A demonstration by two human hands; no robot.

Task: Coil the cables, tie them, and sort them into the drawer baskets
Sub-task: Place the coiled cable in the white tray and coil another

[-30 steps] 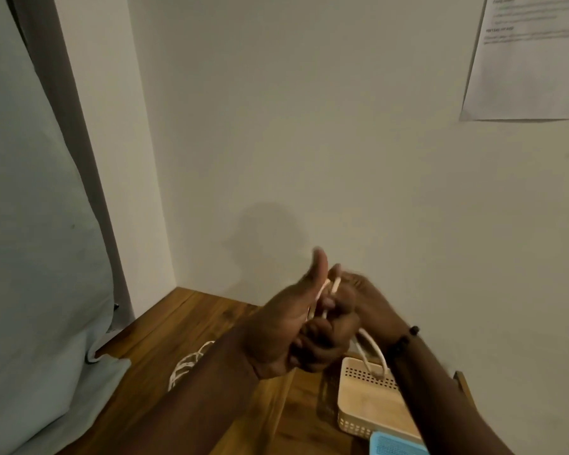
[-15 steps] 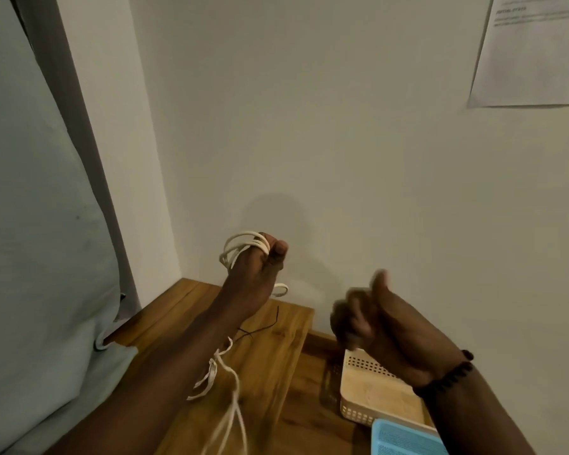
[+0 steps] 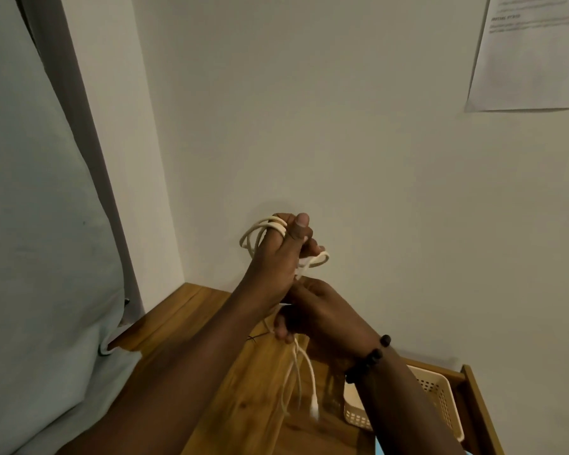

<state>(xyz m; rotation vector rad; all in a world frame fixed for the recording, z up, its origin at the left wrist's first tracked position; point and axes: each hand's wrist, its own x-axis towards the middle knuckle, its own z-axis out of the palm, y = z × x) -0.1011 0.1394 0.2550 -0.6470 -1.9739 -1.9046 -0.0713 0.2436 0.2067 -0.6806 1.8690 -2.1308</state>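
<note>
A white cable [image 3: 255,236] is looped around my left hand [image 3: 278,261], which is raised in front of the wall with the loops over its fingers and thumb. Just below it, my right hand [image 3: 316,315] pinches the loose part of the same cable. Two strands and a plug end [image 3: 314,412] hang down from that hand over the wooden top. A cream perforated basket [image 3: 440,399] sits in the open wooden drawer at lower right, partly hidden by my right forearm.
A wooden table top [image 3: 191,310] fills the lower middle, set into the wall corner. A thin black wire [image 3: 260,336] lies on it. Pale cloth [image 3: 40,224] hangs along the left. A paper sheet [image 3: 532,54] is taped on the wall at upper right.
My hands were apart half a second ago; my right hand has moved left and up under my left hand and taken hold of the hanging cable. My left hand stays raised with the coil.
</note>
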